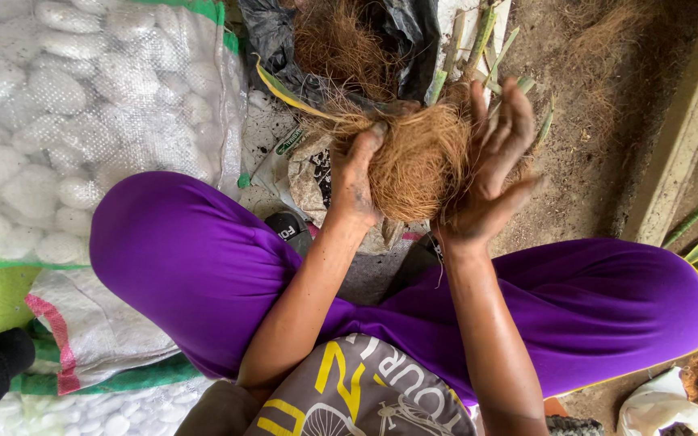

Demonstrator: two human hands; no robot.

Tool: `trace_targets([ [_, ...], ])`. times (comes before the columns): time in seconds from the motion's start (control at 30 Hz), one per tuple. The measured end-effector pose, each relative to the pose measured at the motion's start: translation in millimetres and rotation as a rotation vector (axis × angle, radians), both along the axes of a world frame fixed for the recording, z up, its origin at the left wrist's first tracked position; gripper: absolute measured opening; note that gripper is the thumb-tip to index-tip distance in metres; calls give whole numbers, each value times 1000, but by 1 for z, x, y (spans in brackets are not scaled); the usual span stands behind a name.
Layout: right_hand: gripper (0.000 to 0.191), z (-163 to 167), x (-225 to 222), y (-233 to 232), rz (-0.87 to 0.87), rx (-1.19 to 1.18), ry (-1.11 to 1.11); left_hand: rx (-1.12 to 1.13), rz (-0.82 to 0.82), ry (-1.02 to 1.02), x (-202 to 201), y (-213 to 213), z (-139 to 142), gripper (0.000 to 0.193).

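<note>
A shaggy, rust-brown fibre clump (418, 161), loose strands trailing, sits between both hands: left hand (355, 179) curled gripping it, right hand (490, 173) open-fingered, cupping its side.

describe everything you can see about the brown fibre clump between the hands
The fibre clump is a loose, rounded wad of thin, wiry, reddish-brown strands, like coconut husk, with stray ends sticking out at its top and sides. It is held up off the ground in front of the purple-clad knees. The left hand grips its left side, fingers curled into the strands; the right hand presses against its right side with an open palm and spread fingers. Behind it, similar fibre fills a black bag.
</note>
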State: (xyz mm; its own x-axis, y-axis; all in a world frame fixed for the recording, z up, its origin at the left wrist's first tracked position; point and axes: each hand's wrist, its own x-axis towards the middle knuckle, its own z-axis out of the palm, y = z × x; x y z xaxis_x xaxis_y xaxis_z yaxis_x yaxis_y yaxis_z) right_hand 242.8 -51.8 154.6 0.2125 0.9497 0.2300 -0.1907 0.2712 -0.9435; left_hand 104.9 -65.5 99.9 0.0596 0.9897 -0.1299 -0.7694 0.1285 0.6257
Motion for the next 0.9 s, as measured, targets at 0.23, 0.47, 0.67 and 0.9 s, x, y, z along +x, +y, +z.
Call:
trace_targets([
  [0.23,95,13,-12,-1,25,361,-628,-148,88,-8,-10,1,2,78],
  [0.47,65,-3,-13,-6,86,134,-593,-389,141,176,-15,5,16,78],
  [0.67,63,-6,-9,-4,110,93,-458,-185,122,-50,-9,12,50,74],
  [0.9,60,-15,3,-7,97,24,-363,99,58,70,-8,1,-6,73],
])
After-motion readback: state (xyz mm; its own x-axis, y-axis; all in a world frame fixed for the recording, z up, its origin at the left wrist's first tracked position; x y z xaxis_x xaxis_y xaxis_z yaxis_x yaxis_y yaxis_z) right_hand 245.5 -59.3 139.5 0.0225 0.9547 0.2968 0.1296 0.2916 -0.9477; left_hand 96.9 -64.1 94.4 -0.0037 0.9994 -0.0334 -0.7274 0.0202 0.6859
